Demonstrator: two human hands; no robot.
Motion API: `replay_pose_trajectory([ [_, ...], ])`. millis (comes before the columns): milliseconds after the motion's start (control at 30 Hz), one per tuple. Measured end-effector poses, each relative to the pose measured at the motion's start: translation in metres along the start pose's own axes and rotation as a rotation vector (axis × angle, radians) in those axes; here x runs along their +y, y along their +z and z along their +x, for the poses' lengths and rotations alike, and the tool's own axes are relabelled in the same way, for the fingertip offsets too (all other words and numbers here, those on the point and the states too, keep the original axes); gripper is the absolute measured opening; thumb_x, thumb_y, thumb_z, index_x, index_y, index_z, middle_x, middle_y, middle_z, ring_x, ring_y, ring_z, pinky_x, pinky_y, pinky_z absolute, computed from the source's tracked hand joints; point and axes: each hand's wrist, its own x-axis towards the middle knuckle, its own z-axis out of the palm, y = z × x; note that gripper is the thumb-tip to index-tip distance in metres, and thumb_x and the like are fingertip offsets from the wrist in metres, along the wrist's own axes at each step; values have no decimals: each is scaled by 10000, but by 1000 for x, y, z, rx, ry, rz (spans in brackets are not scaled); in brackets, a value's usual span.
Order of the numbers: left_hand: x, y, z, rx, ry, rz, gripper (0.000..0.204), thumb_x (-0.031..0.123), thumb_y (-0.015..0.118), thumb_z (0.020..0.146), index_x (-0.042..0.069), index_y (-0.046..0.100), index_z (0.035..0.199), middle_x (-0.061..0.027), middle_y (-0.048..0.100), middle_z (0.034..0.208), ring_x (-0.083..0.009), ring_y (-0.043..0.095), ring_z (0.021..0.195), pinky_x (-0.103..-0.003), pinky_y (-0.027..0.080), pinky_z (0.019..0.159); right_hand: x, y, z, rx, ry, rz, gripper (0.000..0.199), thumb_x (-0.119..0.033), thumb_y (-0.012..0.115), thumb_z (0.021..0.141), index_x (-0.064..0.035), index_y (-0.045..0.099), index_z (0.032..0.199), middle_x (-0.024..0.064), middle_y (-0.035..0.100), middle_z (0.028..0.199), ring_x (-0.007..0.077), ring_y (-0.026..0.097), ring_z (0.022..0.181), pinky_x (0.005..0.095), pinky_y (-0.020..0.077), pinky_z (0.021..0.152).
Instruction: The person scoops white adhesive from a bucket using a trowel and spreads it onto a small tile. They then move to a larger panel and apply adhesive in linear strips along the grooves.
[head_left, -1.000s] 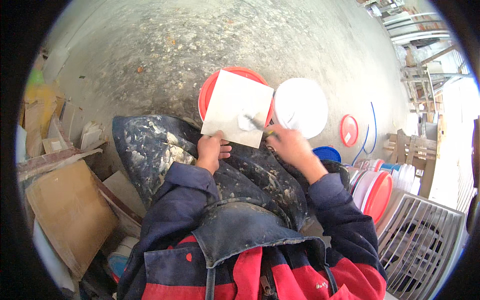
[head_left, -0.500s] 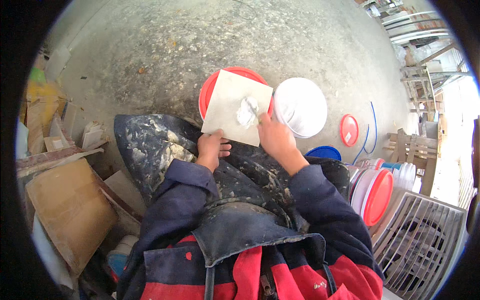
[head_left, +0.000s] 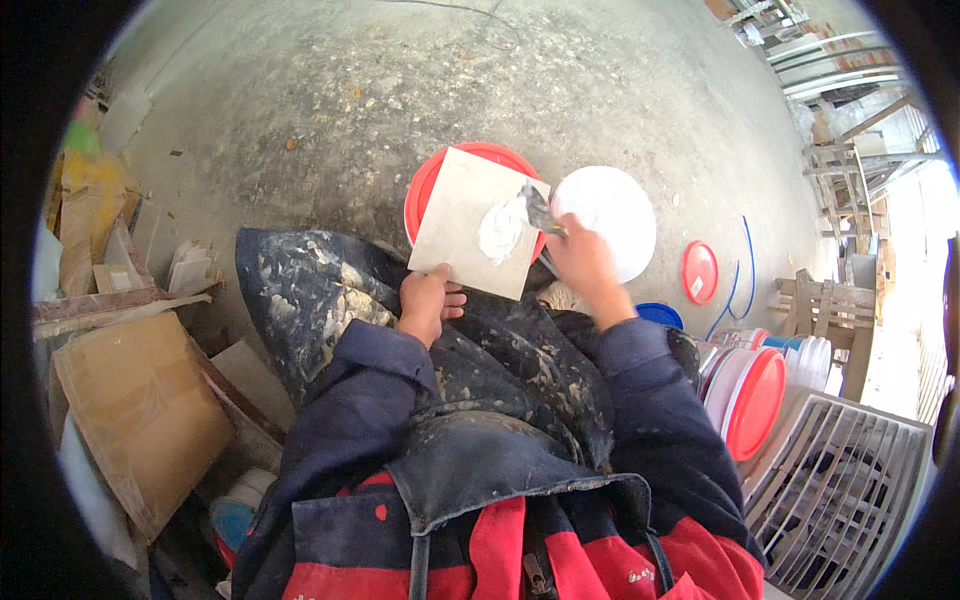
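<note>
A square pale board (head_left: 470,200) lies tilted over a red-lidded bucket (head_left: 415,190), with a patch of white paste (head_left: 500,232) on its right half. At the board's near left corner is my left hand (head_left: 428,303), its thumb on the edge and its other fingers curled just below. My right hand (head_left: 588,265) is closed round the handle of a putty knife (head_left: 538,207). The knife's dark blade, smeared with white, is at the board's right edge beside the paste. A round white bucket (head_left: 615,215) stands just to the right, partly behind my right hand.
On the right are a loose red lid (head_left: 700,272), a blue lid (head_left: 660,316), a blue cord (head_left: 738,285), a red-lidded bucket on its side (head_left: 755,402) and a fan-like grille (head_left: 835,500). Cardboard (head_left: 145,410) and scraps crowd the left. A stained dark apron (head_left: 480,370) covers my lap.
My right hand has moved right with the putty knife, from over the paste to the board's right edge. The paste patch looks more spread out. My left hand stays at the board's corner.
</note>
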Motion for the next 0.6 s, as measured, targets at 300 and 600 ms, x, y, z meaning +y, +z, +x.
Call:
replay_pose_trajectory([
  [300,7,3,-4,-17,-21,60,358,272,551,1055,-42,570,1226,-150,689,1000,-238,702,750,-391,581,562,-4,19,-4,-65,12,-86,209,-211,551,975,-24,563,1069,255,695,805,418,720,808,530,566,723],
  [600,3,4,2,-19,-9,34,359,286,570,1040,-23,582,1224,-137,690,999,-243,705,749,-391,597,579,-9,22,3,7,45,-105,233,-196,550,962,-16,621,1092,232,712,809,405,726,761,522,571,698],
])
